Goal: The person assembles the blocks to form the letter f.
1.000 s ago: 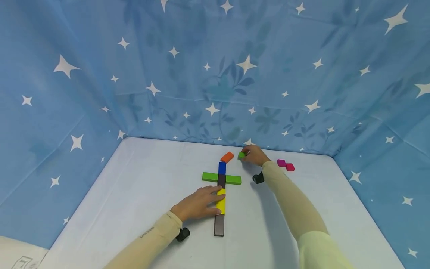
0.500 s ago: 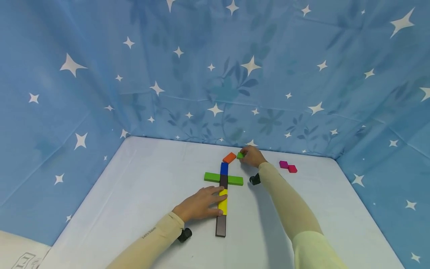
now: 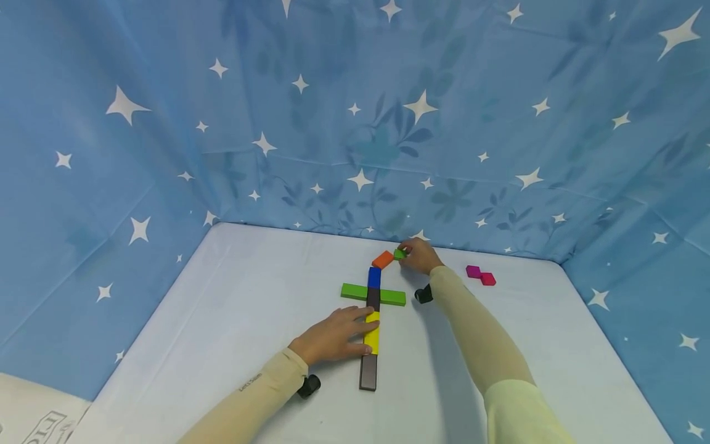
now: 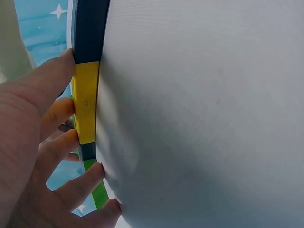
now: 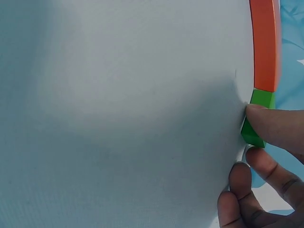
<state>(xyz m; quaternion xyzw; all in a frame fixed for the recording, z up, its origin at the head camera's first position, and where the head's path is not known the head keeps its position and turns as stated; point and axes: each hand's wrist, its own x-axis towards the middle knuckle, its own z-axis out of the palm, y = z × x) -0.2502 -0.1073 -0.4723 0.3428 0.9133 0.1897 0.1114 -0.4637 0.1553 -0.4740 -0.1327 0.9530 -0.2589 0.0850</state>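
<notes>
A small green block (image 3: 399,254) is pinched between the thumb and fingers of my right hand (image 3: 421,256) at the table's far side. In the right wrist view the green block (image 5: 258,99) meets the end of an orange block (image 5: 265,47). My left hand (image 3: 335,336) lies spread, its fingertips resting on the yellow block (image 3: 372,339). The left wrist view shows the thumb by the seam of the yellow block (image 4: 86,102) and a dark block (image 4: 91,31). Beyond the yellow one come a dark block (image 3: 373,298) and a blue block (image 3: 374,277), with green bars (image 3: 392,298) either side.
A purple block (image 3: 473,271) and a red block (image 3: 488,279) lie to the right of my right hand. Nearest me in the column is a dark brown block (image 3: 368,372). Blue star-patterned cloth (image 3: 310,123) walls in the white table (image 3: 261,277) at the back and sides.
The green block has come leftward in my right hand until it reaches the orange block. My left hand keeps its place on the yellow block. The head view has shifted slightly.
</notes>
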